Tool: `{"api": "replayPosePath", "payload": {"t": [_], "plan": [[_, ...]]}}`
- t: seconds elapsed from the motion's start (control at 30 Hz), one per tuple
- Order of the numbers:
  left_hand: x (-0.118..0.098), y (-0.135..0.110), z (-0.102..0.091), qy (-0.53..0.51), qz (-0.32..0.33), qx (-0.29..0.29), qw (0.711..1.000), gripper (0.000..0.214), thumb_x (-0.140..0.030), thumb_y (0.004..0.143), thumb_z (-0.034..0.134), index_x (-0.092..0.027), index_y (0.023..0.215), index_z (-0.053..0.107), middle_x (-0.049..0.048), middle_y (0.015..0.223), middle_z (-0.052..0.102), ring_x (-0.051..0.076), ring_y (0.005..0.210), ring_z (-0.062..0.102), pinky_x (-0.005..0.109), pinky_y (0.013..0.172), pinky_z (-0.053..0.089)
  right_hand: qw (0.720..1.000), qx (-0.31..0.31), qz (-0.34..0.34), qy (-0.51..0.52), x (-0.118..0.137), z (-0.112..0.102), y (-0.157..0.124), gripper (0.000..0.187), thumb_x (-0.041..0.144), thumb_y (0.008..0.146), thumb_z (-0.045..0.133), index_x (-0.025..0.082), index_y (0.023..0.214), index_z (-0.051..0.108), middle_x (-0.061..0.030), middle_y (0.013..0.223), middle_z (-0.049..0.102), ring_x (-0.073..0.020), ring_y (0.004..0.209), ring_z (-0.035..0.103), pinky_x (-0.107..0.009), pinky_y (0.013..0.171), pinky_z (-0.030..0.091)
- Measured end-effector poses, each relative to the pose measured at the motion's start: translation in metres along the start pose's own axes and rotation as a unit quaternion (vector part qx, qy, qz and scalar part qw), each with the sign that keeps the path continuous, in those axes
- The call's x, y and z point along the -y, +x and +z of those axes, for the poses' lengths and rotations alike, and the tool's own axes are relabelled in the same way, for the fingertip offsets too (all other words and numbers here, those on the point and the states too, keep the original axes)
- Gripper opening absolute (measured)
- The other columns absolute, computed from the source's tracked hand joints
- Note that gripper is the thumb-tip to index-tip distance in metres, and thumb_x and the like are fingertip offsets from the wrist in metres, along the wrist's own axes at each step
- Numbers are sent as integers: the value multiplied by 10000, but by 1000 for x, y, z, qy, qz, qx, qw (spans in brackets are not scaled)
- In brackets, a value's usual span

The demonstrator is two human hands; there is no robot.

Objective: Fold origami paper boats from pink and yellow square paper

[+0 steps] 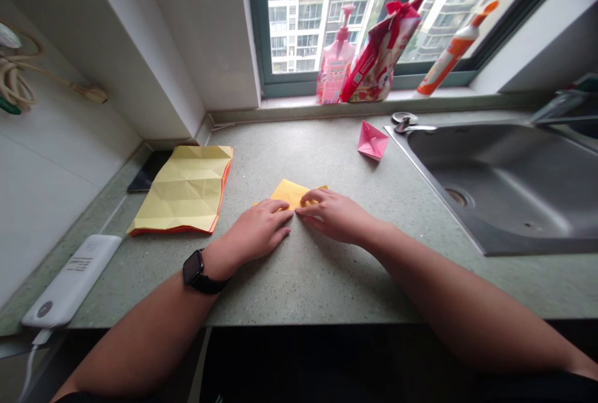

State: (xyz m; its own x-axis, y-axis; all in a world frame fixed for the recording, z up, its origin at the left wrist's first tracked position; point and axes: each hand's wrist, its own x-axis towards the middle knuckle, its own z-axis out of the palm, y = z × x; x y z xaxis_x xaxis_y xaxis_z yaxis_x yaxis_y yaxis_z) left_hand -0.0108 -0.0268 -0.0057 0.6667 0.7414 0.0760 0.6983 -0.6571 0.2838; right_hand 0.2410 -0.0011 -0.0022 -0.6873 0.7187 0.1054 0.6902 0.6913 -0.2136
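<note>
A folded yellow-orange sheet of origami paper lies on the counter in front of me, partly hidden under my fingers. From the left, my left hand presses on its near edge, fingers bent and close together. My right hand grips the same paper from the right, thumb and fingertips closed at the near edge. The fingertips of both hands almost meet at the middle of that edge. Farther off to the right, near the sink, sits a folded pink paper piece.
Creased yellow sheets are stacked at the left, over a dark flat object. A white power bank with a cable lies nearer. At the right is a steel sink. A pink pump bottle stands on the windowsill.
</note>
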Motion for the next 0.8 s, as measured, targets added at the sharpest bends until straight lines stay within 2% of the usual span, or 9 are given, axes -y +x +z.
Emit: {"api": "replayPosePath", "payload": {"t": [0.17, 0.27, 0.4, 0.6, 0.8], "plan": [[-4, 1, -2, 10, -10, 0, 1000, 365, -268, 1053, 689, -220, 1411, 736, 147, 1449, 701, 334, 1293, 669, 513, 1124, 574, 1000, -3, 17, -4, 3, 3, 0, 290, 270, 1092, 627, 342, 1223, 876, -90, 1285, 793, -265, 1127, 726, -426, 1009, 600], [-7, 0, -4, 17, -38, -6, 999, 285, -282, 1072, 646, -235, 1303, 805, 135, 1381, 725, 324, 1255, 683, 489, 1095, 591, 999, 6, 44, -13, 4, 1, -1, 277, 303, 1091, 631, 321, 1204, 883, -91, 1294, 796, -274, 1116, 725, -417, 969, 604], [-5, -5, -10, 19, -86, -5, 996, 297, -299, 1094, 574, -235, 1111, 863, 121, 1262, 757, 298, 1126, 722, 436, 984, 623, 995, 10, 99, -20, 2, -5, -3, 305, 347, 1104, 604, 293, 1047, 899, -88, 1274, 804, -266, 1075, 732, -377, 862, 595], [-1, -15, -30, 38, -150, 22, 988, 385, -328, 1088, 548, -222, 875, 850, 101, 1181, 808, 291, 999, 757, 379, 814, 603, 986, 28, 161, -40, -18, -14, -12, 282, 335, 1050, 631, 278, 940, 885, -102, 1193, 813, -251, 962, 736, -337, 722, 548], [4, -21, -42, 47, -153, 40, 986, 338, -331, 1037, 599, -248, 790, 814, 71, 1027, 841, 251, 798, 749, 324, 645, 529, 984, -9, 171, -50, -41, -12, -23, 322, 438, 1036, 632, 277, 909, 880, -111, 1011, 817, -233, 864, 719, -309, 682, 523]]}}
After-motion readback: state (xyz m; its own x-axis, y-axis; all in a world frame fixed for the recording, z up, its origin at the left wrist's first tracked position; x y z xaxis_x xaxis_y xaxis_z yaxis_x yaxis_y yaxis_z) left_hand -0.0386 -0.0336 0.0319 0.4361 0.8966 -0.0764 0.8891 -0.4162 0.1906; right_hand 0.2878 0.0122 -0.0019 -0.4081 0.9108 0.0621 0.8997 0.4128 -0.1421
